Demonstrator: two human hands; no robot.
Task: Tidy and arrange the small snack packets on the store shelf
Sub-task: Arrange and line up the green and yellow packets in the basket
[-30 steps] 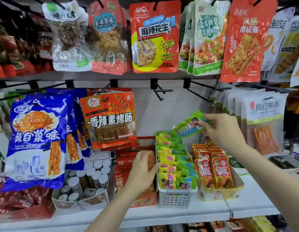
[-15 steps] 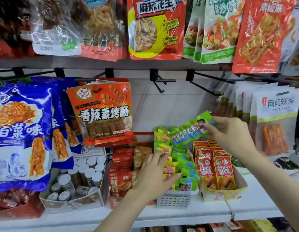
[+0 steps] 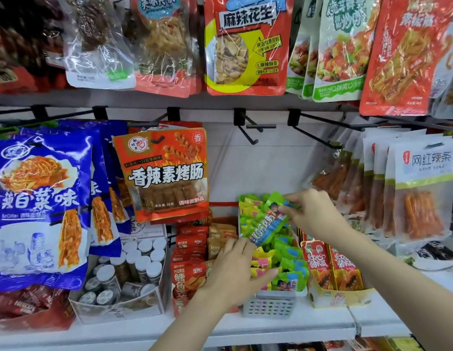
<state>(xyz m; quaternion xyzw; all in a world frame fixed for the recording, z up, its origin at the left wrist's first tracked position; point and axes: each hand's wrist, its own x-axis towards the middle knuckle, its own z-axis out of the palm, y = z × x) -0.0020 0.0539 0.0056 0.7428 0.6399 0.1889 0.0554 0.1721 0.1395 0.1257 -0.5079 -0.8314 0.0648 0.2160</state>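
Low centre, the left hand (image 3: 235, 272) lies flat, fingers straight, on small green-and-yellow foil packets (image 3: 283, 259) in a grey perforated plastic basket (image 3: 271, 304). Beyond, the right hand (image 3: 311, 214) pinches one long green packet (image 3: 267, 221) (light, crinkly, slippery; best held by its sealed end).

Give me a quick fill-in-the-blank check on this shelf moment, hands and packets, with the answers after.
1. The right hand pinches a long ____ packet above the white basket.
2. The left hand reaches with straight fingers into the ____ basket of small packets.
3. Right of the basket, a yellow carton holds upright ____ packets.
4. Left of the red packs, a clear box holds small ____.

Answers: green; white; red; jars
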